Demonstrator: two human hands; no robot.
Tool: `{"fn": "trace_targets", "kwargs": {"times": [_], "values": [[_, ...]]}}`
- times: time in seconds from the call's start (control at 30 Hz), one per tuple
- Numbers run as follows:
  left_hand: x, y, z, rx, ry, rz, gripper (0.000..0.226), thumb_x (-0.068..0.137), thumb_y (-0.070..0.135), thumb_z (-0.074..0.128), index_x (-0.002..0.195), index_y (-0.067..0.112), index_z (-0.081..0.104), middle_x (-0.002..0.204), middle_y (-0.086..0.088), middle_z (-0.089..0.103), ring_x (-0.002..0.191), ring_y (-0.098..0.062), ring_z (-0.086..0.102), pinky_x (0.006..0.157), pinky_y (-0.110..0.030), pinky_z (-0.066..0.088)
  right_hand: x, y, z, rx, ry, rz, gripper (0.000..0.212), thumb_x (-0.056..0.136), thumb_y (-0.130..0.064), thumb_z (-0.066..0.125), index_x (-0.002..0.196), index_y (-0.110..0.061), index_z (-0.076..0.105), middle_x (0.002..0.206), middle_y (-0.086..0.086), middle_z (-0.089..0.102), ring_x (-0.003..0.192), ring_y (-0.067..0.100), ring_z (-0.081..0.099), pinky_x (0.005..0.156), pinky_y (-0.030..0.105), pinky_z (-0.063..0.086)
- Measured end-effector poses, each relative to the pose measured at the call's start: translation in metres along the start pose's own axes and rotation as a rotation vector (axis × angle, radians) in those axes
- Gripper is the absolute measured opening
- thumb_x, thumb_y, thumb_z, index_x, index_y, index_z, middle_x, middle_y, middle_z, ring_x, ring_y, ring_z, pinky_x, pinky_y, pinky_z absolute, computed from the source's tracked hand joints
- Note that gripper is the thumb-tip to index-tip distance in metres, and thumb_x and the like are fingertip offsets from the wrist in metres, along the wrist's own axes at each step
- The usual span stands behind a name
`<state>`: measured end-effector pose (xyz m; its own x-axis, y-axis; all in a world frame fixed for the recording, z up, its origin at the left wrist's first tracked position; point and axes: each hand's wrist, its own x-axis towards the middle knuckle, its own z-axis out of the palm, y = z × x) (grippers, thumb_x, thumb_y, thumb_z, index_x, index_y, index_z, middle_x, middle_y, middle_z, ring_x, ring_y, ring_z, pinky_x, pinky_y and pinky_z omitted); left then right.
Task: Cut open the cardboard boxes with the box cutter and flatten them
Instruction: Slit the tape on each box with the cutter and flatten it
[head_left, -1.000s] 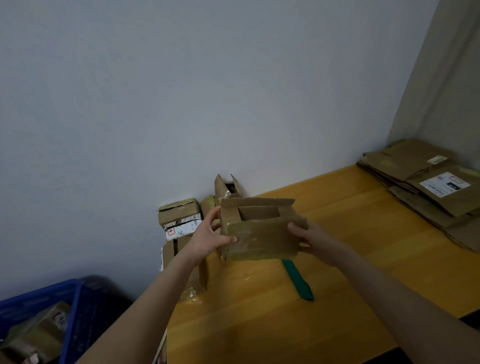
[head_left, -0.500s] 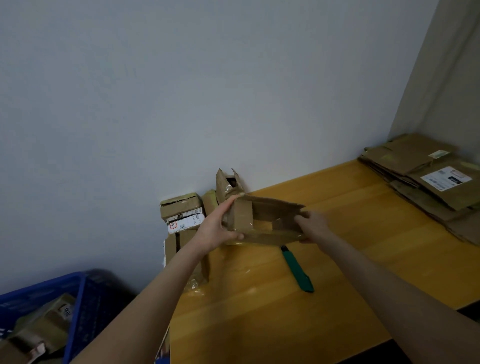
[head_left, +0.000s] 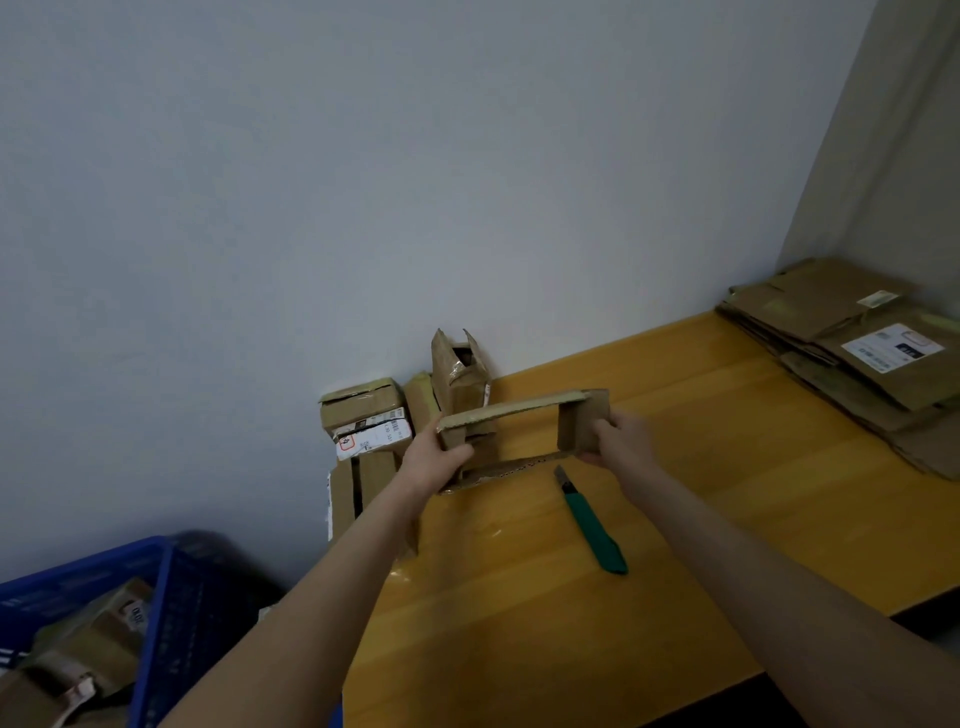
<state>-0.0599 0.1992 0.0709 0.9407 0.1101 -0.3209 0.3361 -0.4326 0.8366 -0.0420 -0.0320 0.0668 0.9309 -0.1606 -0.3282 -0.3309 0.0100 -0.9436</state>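
Observation:
I hold an opened brown cardboard box (head_left: 519, 410) above the yellow table (head_left: 675, 467), turned so I look straight through its hollow frame. My left hand (head_left: 434, 460) grips its left end, thumb across the front. My right hand (head_left: 621, 439) grips the right end panel. The green box cutter (head_left: 595, 525) lies on the table just below the box, blade end pointing away from me, in neither hand.
Several unopened and half-open boxes (head_left: 371, 421) are stacked against the wall at the table's left end. A pile of flattened cardboard (head_left: 852, 353) lies at the far right. A blue crate (head_left: 156, 587) with more boxes sits lower left.
The box has been rotated and lifted: first its broad face was toward me, now its open ends face me and it is skewed into a slanted frame. The cutter has not moved.

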Motion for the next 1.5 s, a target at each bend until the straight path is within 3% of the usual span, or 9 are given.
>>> {"fn": "trace_targets", "kwargs": {"times": [0.2,0.3,0.43,0.53,0.8,0.9,1.07,1.2,1.5], "values": [[-0.011,-0.004,-0.008,-0.538,-0.129,-0.135,0.026,0.096,0.010,0.039,0.114,0.006,0.058,0.121,-0.019,0.054,0.108,-0.029,0.054,0.092,-0.042,0.050,0.010,0.003,-0.008,0.323,0.030,0.141,0.033,0.099,0.003,0.039,0.129,-0.001,0.050,0.120,0.017,0.053,0.103,0.029,0.056,0.079,0.033,0.052],[-0.010,-0.014,-0.010,-0.766,-0.125,-0.183,0.044,0.099,0.023,0.034,0.119,-0.008,0.057,0.124,-0.018,0.062,0.113,-0.028,0.057,0.090,-0.039,0.051,0.009,-0.002,-0.008,0.523,-0.008,0.169,0.032,0.099,0.005,0.038,0.128,-0.002,0.050,0.118,0.018,0.053,0.101,0.027,0.056,0.081,0.035,0.051],[-0.007,-0.011,-0.007,-0.615,0.028,-0.150,0.036,0.095,0.021,0.057,0.126,0.003,0.058,0.128,-0.017,0.058,0.115,-0.029,0.056,0.088,-0.030,0.048,0.004,-0.001,-0.003,0.628,-0.095,0.215,0.029,0.099,0.005,0.037,0.122,-0.006,0.051,0.103,0.014,0.060,0.091,0.025,0.060,0.075,0.036,0.053],[-0.002,-0.013,-0.009,-0.718,0.076,-0.230,0.067,0.088,0.009,0.067,0.146,0.011,0.037,0.135,-0.013,0.052,0.098,-0.020,0.060,0.076,-0.028,0.051,0.003,0.002,-0.001,0.579,-0.112,0.228,0.034,0.098,0.007,0.034,0.122,-0.010,0.052,0.098,0.012,0.062,0.088,0.024,0.061,0.086,0.039,0.050],[0.003,-0.023,-0.010,-0.684,0.131,-0.343,0.045,0.087,-0.002,0.065,0.130,0.003,0.053,0.113,-0.013,0.063,0.098,-0.028,0.060,0.082,-0.043,0.052,0.006,0.010,-0.014,0.423,-0.207,0.241,0.029,0.096,-0.019,0.034,0.111,-0.014,0.059,0.101,0.006,0.065,0.094,0.021,0.061,0.096,0.041,0.042],[0.004,-0.026,-0.011,-0.615,0.137,-0.308,0.041,0.089,-0.003,0.061,0.128,0.010,0.054,0.119,-0.013,0.062,0.100,-0.029,0.059,0.086,-0.046,0.050,0.012,0.016,-0.013,0.201,-0.148,0.208,0.036,0.094,-0.039,0.053,0.119,-0.013,0.057,0.110,0.006,0.061,0.099,0.023,0.059,0.080,0.036,0.052],[-0.001,-0.041,-0.002,-0.349,0.251,-0.270,0.038,0.093,0.011,0.062,0.128,0.013,0.050,0.115,-0.005,0.060,0.094,-0.023,0.058,0.080,-0.040,0.048,0.016,0.041,0.005,-0.266,-0.094,0.101,0.024,0.088,-0.012,0.068,0.109,-0.008,0.057,0.107,0.007,0.064,0.089,0.021,0.061,0.069,0.031,0.053],[-0.002,-0.072,0.001,-0.092,0.357,-0.235,0.040,0.092,0.019,0.063,0.129,0.012,0.052,0.127,-0.009,0.060,0.116,-0.029,0.056,0.101,-0.045,0.045,0.022,0.080,0.034,-0.575,-0.140,0.128,0.036,0.084,-0.007,0.069,0.117,-0.004,0.055,0.117,0.011,0.062,0.099,0.025,0.062,0.085,0.039,0.055],[-0.007,-0.109,0.062,-0.016,0.389,-0.366,0.037,0.094,0.016,0.060,0.129,0.007,0.051,0.127,-0.015,0.059,0.118,-0.034,0.055,0.100,-0.045,0.045,0.014,0.128,0.049,-1.160,-0.453,-0.104,0.056,0.091,-0.018,0.054,0.144,-0.023,0.037,0.143,0.006,0.038,0.128,0.026,0.038,0.099,0.039,0.044]]}}
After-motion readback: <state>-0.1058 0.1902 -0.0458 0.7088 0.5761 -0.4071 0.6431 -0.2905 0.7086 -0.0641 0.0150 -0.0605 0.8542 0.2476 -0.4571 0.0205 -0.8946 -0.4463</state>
